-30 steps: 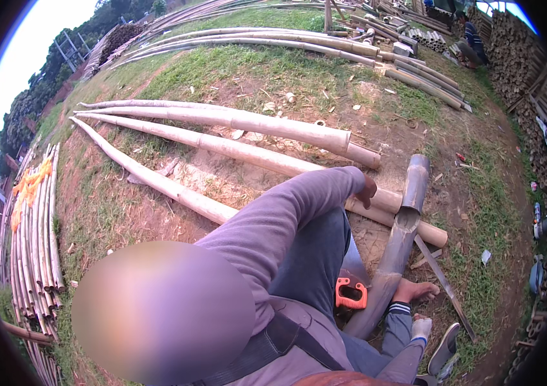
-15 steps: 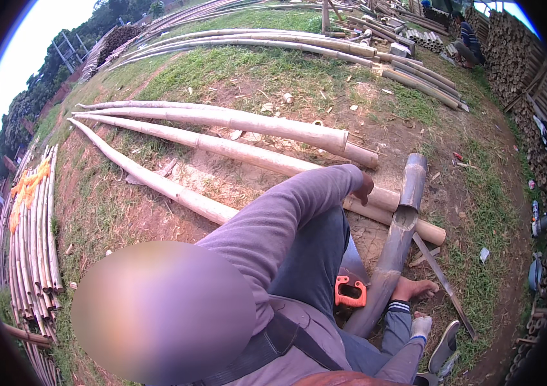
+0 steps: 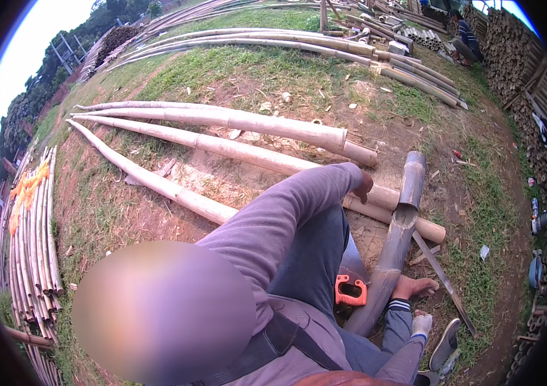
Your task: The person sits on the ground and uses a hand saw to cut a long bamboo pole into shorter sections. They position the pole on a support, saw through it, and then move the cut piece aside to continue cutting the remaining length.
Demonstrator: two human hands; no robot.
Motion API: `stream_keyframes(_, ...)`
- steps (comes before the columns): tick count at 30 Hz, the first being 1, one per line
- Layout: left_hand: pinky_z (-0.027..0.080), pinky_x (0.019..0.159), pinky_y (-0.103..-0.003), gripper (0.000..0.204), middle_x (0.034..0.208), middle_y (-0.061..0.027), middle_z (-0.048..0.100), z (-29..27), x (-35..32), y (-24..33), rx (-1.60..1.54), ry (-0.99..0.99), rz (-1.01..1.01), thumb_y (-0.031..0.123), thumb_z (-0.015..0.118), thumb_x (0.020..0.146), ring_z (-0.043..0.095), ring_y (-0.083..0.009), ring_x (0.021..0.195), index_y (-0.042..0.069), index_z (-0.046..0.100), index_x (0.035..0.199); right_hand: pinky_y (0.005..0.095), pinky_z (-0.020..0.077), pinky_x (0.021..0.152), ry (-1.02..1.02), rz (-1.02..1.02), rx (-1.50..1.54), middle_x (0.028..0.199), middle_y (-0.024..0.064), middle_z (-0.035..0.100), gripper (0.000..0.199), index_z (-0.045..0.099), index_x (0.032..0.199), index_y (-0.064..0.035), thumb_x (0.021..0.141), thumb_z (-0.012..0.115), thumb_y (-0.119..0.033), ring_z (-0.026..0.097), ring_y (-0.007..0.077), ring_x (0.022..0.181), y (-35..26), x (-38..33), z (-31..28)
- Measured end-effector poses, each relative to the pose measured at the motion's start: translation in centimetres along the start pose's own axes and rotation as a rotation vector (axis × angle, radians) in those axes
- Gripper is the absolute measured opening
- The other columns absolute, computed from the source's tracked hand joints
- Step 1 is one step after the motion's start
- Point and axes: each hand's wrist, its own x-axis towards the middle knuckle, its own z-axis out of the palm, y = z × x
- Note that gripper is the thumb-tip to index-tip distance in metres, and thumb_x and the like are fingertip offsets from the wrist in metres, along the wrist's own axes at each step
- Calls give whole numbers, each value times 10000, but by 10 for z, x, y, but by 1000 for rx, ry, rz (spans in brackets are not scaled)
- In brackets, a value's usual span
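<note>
My left arm lies across my raised knee, and my left hand (image 3: 364, 187) hangs past it with loose fingers and nothing visible in them. Low on the right, my right hand (image 3: 422, 323), in a whitish glove, is curled beside my bare foot (image 3: 418, 287); anything inside it is hidden. Between my legs a hand saw (image 3: 350, 291) with an orange handle rests against a thick dark bamboo pole (image 3: 386, 260). That pole has an open cut-out near its far end and lies across paler poles. A long narrow blade or strip (image 3: 444, 283) slants beside it.
Several long pale bamboo poles (image 3: 222, 149) fan out to the left on grass and dirt. A pole bundle (image 3: 35, 238) with orange netting lies far left. Stacked bamboo (image 3: 518, 58) lines the right, with another person (image 3: 468, 42) crouching nearby. A sandal (image 3: 444, 344) stands low right.
The view has shifted very slightly. My hands, the saw and the bamboo stay where they were.
</note>
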Motion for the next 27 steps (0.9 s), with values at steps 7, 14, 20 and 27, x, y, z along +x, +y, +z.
stream_keyframes(7,502,1132,-484,790,1398,-186,712,-1,-1,1,21,-4,8,565,856,812,653,-380,1325,117,682,1439,387,547,789,-13,35,88,897,124,756,136,773,997,17,898,696,-36,693,226,836,-4,-3,0)
stream_keyframes(14,511,1118,-480,801,1383,-184,720,1,-2,-1,25,-10,-10,567,859,803,659,-375,1319,115,681,1439,386,543,774,-53,38,68,903,120,759,164,772,1013,12,898,663,-28,689,225,827,-3,-1,2)
stream_keyframes(20,504,1127,-485,794,1398,-178,713,-4,-4,6,50,-12,-3,568,849,813,652,-372,1330,112,678,1440,399,542,783,-24,35,50,903,136,760,158,772,1017,16,910,749,-97,692,243,830,-2,-2,-2)
stream_keyframes(27,499,1134,-484,782,1410,-172,708,5,-14,-4,39,-20,-21,562,842,825,650,-372,1332,110,675,1442,391,538,778,-39,11,27,896,133,758,149,767,1011,22,923,753,-97,688,235,824,-12,-5,7)
